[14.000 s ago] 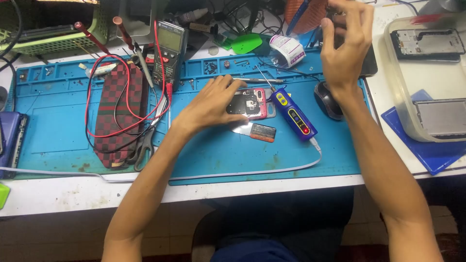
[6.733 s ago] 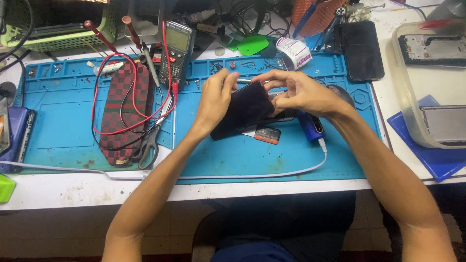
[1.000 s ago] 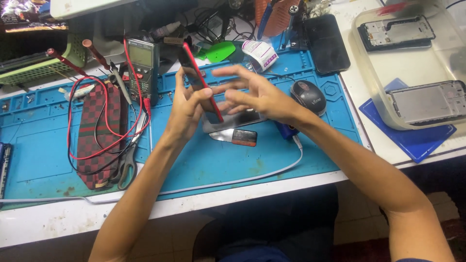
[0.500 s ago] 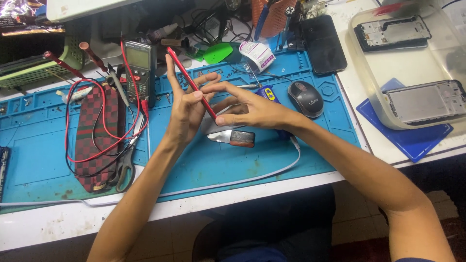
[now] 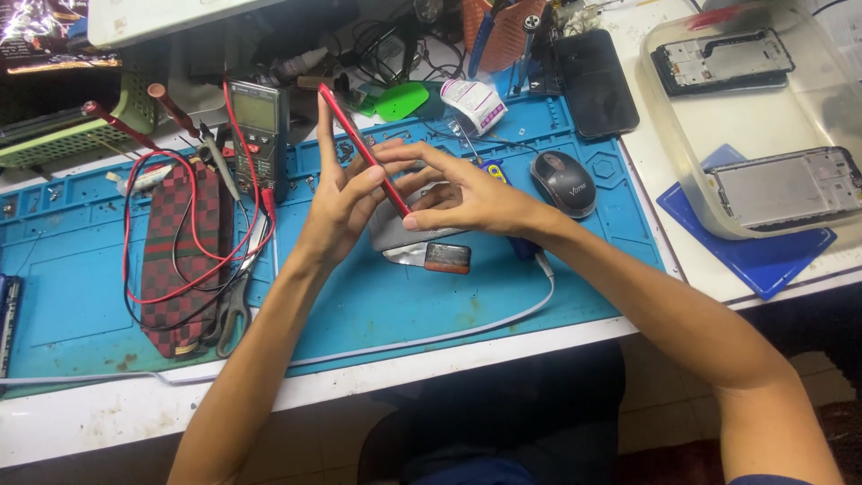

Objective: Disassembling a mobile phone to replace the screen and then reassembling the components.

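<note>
Blue silicone work mat [image 5: 386,305] covers the bench, cluttered along the back and left, open only at front centre.

Left hand [image 5: 337,207] is closed on a red-edged phone [image 5: 364,148], held edge-on and tilted, top end up and away from the person. Right hand [image 5: 458,193] pinches the same phone lower down, fingertips [image 5: 386,153] on its near edge; both hands are clamped on it, lifted clear of the mat.

Judged step: inspecting or working the phone's edge seam, likely a check of case fit or a start on separating it. Cannot tell if the back is already loose.

Next move, as a judgement, calls for a steady two-point grip and small rotation in the wrists, not the arms.

Directly under the hands:
- grey flat part [image 5: 400,238], with a small dark battery-like block [image 5: 447,258] just beside it
- white cable [image 5: 503,319] curving across the front of the mat

Room:
- left: multimeter [image 5: 258,130], red test leads [image 5: 162,242], checked pouch [image 5: 180,260], scissors [image 5: 235,301]; tight
- right: mouse [image 5: 564,182] near the right wrist, black phone [image 5: 597,83] behind it
- far right: clear tray [image 5: 718,198] with phone frames [image 5: 786,187], well apart
- front-centre mat is the open set-down zone; the bench edge lies close behind it
</note>
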